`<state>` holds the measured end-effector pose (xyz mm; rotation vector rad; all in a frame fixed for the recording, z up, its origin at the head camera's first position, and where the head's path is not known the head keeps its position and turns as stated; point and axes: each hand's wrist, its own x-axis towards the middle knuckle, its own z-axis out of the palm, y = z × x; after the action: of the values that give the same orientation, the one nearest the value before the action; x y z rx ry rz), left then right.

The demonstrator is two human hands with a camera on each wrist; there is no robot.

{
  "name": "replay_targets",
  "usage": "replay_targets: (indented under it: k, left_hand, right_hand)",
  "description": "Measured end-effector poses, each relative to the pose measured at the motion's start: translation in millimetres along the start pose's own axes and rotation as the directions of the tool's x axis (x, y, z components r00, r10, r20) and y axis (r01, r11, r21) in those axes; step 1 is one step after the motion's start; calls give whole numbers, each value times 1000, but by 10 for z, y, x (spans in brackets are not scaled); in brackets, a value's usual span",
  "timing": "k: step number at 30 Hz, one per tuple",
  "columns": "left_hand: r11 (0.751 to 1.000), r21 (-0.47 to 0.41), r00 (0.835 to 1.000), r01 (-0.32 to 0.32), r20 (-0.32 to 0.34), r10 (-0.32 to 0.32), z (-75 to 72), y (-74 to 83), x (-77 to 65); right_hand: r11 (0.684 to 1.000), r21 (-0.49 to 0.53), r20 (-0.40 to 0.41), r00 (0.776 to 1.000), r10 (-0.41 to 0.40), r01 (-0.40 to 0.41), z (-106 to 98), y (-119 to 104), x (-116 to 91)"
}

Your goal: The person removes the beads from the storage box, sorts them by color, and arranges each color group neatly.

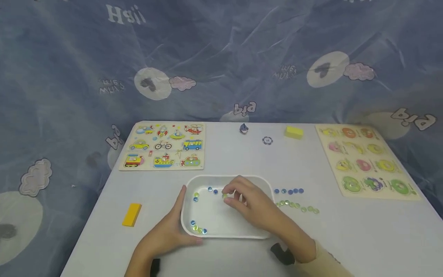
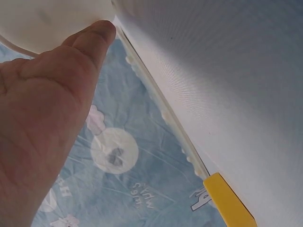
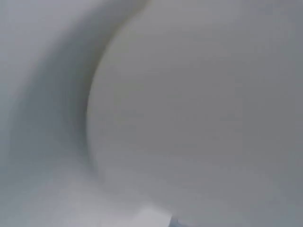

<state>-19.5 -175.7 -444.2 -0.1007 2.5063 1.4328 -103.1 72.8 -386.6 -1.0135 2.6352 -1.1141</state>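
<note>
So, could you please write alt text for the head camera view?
A right hand pinches a yellow-green bead inside a white tray while the left hand steadies its rim. Beside the tray lie rows of blue beads and green beads.

My left hand lies low and left of centre in the head view, palm turned inward, fingers straight and together, thumb stretched up toward the middle of the frame. In the left wrist view that thumb reaches to the upper left. My right hand comes in from the lower right, sleeve at the wrist, its fingers curled and bunched near the centre, tips pinched together.
</note>
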Motion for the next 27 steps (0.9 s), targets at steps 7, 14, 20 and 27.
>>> replay_targets:
  k: [7,14,20,27]
  left_hand:
    - [1000,23,1000,11,-5,-10,-60,-5,2]
    - [999,37,999,28,-22,-27,-91,-16,-40]
    - [999,34,1000,6,-15,-6,-87,-8,-39]
    - [1000,-8,1000,-15,16,15,8,14,29]
  right_hand:
    - [999,-38,-78,997,17,-20,-342,231,-176]
    - [985,-117,-162,981,107,-127,-658,731,-502]
    - [938,-193,-240,941,239,-288,-951,1141,-904]
    - [837,-213,-163,863,478,-504,-1256,1463,-1307]
